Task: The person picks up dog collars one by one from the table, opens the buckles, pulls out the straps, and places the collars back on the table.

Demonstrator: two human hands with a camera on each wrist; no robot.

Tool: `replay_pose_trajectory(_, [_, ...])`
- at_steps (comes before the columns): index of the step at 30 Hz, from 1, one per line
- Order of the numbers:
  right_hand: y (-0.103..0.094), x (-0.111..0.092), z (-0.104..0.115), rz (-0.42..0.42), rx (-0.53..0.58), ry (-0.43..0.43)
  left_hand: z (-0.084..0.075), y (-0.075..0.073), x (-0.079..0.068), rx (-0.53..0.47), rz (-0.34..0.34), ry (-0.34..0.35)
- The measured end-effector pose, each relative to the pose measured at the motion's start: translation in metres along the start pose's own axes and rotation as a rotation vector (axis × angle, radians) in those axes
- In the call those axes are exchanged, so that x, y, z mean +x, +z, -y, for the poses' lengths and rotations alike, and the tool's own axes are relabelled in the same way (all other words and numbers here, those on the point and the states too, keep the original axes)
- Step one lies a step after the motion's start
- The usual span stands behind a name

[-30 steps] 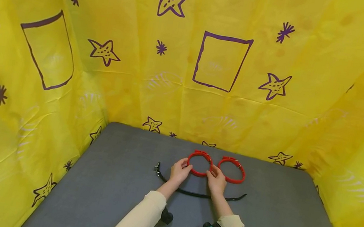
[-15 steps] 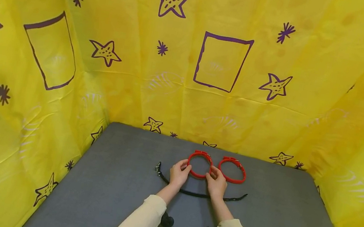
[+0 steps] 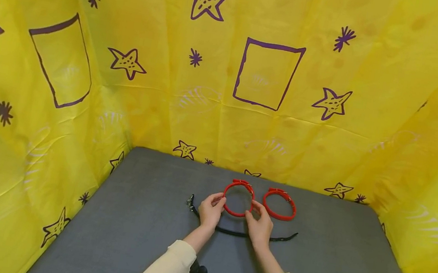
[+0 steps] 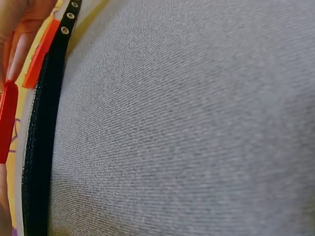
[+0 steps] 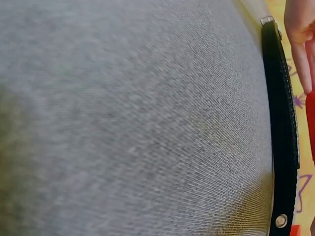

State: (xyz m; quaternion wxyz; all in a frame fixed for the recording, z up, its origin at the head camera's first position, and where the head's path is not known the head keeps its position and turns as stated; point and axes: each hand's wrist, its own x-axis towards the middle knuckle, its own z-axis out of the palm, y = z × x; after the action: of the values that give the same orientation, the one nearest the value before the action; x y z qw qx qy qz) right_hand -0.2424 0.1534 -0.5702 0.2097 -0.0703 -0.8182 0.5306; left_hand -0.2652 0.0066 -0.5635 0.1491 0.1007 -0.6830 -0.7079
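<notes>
A red buckled collar (image 3: 234,214), fastened into a loop, is held between both hands in the head view. My left hand (image 3: 211,209) pinches its left side, and my right hand (image 3: 260,226) pinches the right side. Beside it, a second red collar (image 3: 283,218) lies looped on the grey surface, near the right fingers. Closer to me, a black collar (image 3: 234,233) is stretched out unfastened, partly hidden beneath my left wrist and right hand. Its metal eyelets show in the left wrist view, where the held red collar (image 4: 7,118) appears at the edge.
Everything lies on a grey fabric-covered table (image 3: 138,219). Yellow cloth walls (image 3: 204,120) with purple stars and frames enclose its back and sides. Small black wrist devices (image 3: 198,272) hang under the sleeves.
Both hands have shifted slightly left with the held red collar, the left hand more so. The forearms have spread a little apart. The other red collar and the black collar stay put.
</notes>
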Motion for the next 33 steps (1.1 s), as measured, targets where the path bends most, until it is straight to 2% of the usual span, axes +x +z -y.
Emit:
replay_pose_trajectory(4, [-0.003, -0.004, 0.001, 0.012, 0.037, -0.018, -0.001, -0.004, -0.002, -0.052, -0.007, -0.040])
replay_pose_trajectory(8, [-0.007, -0.007, 0.003, 0.021, 0.104, -0.072, -0.003, -0.010, -0.005, -0.114, 0.013, -0.094])
replay_pose_trajectory(15, [-0.016, -0.015, 0.014, 0.026, 0.169, -0.168, -0.010, -0.021, -0.007, -0.185, 0.097, -0.172])
replay_pose_trajectory(21, [-0.031, -0.029, 0.043, 0.026, 0.211, -0.255, -0.014, -0.031, -0.012, -0.218, 0.181, -0.207])
replay_pose_trajectory(25, [-0.039, -0.035, 0.051, 0.029, 0.215, -0.242, -0.022, -0.037, -0.017, -0.248, 0.223, -0.220])
replay_pose_trajectory(29, [-0.044, -0.037, 0.054, 0.032, 0.221, -0.220, -0.036, -0.042, -0.024, -0.253, 0.253, -0.213])
replay_pose_trajectory(33, [-0.048, -0.038, 0.055, 0.036, 0.268, -0.166, -0.039, -0.044, -0.026, -0.258, 0.273, -0.199])
